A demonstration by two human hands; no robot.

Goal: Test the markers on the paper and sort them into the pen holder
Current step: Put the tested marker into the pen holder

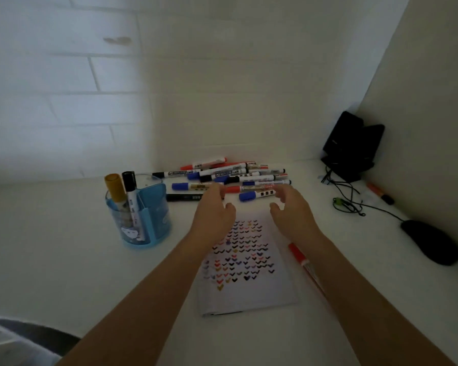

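Fingers [218, 191]: loosely curved on both hands, gripping nothing.
Left hand [213, 215]: over the far edge of the paper [251, 286], fingertips near the marker pile [233, 175].
Right hand [292, 215]: alongside, over the same edge.
Marker pile: just beyond the paper.
Pen holder [155, 207]: left of the paper, two markers upright inside.
Red marker [298, 256]: along the paper's right edge.

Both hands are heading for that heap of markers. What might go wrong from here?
1. The marker pile is loosely heaped; the left hand and right hand reaching in may send some rolling across the desk.
2. A red marker lies beside the paper under the right forearm; the arm might nudge it, or it gets overlooked.
3. The blue pen holder stands close to the left forearm and might be tipped.
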